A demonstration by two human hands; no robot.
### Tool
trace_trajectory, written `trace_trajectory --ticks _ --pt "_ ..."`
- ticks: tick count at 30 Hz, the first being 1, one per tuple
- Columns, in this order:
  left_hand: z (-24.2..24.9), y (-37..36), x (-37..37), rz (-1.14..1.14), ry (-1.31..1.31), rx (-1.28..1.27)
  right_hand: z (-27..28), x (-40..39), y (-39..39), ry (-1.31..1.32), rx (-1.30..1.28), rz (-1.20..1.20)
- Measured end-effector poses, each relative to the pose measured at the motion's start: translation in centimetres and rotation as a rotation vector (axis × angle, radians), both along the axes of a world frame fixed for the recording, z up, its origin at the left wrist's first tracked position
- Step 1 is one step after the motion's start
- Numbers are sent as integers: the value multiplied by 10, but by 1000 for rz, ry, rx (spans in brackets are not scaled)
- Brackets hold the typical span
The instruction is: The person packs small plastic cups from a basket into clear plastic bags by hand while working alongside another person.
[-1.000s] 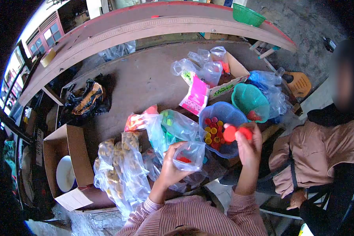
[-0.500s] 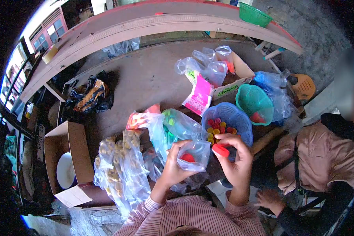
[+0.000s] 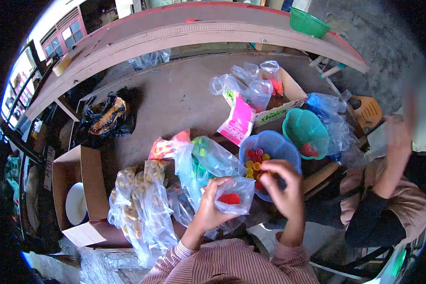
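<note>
In my left hand (image 3: 210, 208) a small clear plastic bag (image 3: 244, 202) is gripped by its side, its mouth facing up. A red piece (image 3: 229, 199) shows inside the bag. My right hand (image 3: 285, 189), slightly blurred, is over the near edge of the blue basket (image 3: 283, 142). Its thumb and forefinger are apart, with nothing plainly seen between them. Small round yellow cap-like pieces (image 3: 253, 165) and red ones (image 3: 259, 152) lie in the basket, partly hidden by the right hand.
A green basket (image 3: 293, 118) holds a bag with red contents. Behind stands an open carton (image 3: 288, 102) with clear bags. Filled plastic bags (image 3: 146, 199) lie left, beside a cardboard box (image 3: 93, 184) with a white bowl. A co-worker's raised arm (image 3: 395, 156) is at right.
My right hand has moved from beside the bag to over the blue basket; the red piece it pinched no longer shows in its fingers. The co-worker's arm has risen.
</note>
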State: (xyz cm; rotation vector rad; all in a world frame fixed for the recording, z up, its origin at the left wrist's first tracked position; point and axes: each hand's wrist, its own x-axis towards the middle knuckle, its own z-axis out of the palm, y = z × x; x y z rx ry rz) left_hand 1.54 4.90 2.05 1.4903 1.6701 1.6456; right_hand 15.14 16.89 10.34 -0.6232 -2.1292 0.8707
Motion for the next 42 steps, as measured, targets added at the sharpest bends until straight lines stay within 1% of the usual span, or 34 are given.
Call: trace_trajectory --ticks 1,2,3,4,5,6,7,9,10,11,13,14,16,17,19,20,22,23,25,26,28,29,30,32,33,35,36,37,38,39,41,42 --pt "0 1 1 -1 -21 -6 -14 5 15 -10 -134 -145" --pt "0 2 1 7 -20 0 -34 11 33 -72 -191 -253" --pt "0 2 1 15 -15 7 -69 23 59 -178 62 -292" --pt "0 1 2 23 -9 12 -112 36 80 -426 76 -352" --pt "1 2 3 32 -8 14 -162 47 98 -667 34 -406" --pt "2 1 5 41 -9 10 -142 37 86 -836 -4 -396" --pt "3 0 5 48 -9 7 -156 39 85 -833 -3 -389" --pt "1 0 8 59 -17 15 -206 45 89 -949 143 -430" --pt "-1 0 9 62 -28 18 -221 44 100 -1146 -91 -382" --pt "-2 -1 9 68 -31 13 -234 47 108 -1150 -92 -375" --pt "-4 -3 6 97 94 -9 -252 50 116 -1178 -198 -303" --pt "-6 -5 7 100 96 -14 -247 50 110 -1177 -201 -298" --pt "-8 -7 7 118 41 -50 -224 48 95 -928 114 -462" --pt "-6 -7 7 121 42 -49 -229 51 96 -926 115 -460" --pt "-2 -8 6 152 91 -12 -250 59 98 -697 297 -567" --pt "0 -9 6 149 93 -13 -260 59 103 -697 295 -570" --pt "3 -11 5 183 127 -19 -273 62 115 -715 163 -482" --pt "3 -11 5 177 127 -18 -270 64 119 -716 161 -489" --pt "2 -13 5 184 120 -26 -265 69 126 -891 112 -328" --pt "2 -14 4 179 120 -29 -268 71 130 -893 107 -331" --pt "0 -15 3 175 130 -22 -278 74 136 -519 137 -430" --pt "-1 -16 3 173 133 -20 -254 71 130 -295 -162 -298" --pt "-3 -15 4 161 81 -25 -214 63 118 -62 -453 -162" --pt "-2 -15 4 137 87 -17 -156 49 92 180 -638 -88" --pt "-2 -15 4 117 95 -4 -133 44 83 180 -638 -93" --pt "-4 -13 3 112 132 -6 -97 36 66 321 -709 102" --pt "-8 -11 1 96 141 -11 -83 34 58 322 -707 99" --pt "-9 -10 1 80 150 -15 -71 32 51 344 -672 162" --pt "-7 -9 0 59 165 -19 -61 30 45 364 -637 225" --pt "-6 -8 -1 56 165 -19 -53 28 38 365 -636 222" --pt "-7 -7 -2 20 130 -25 -40 23 25 326 -626 396" --pt "-7 -9 -3 17 129 -25 -41 23 23 327 -627 392"
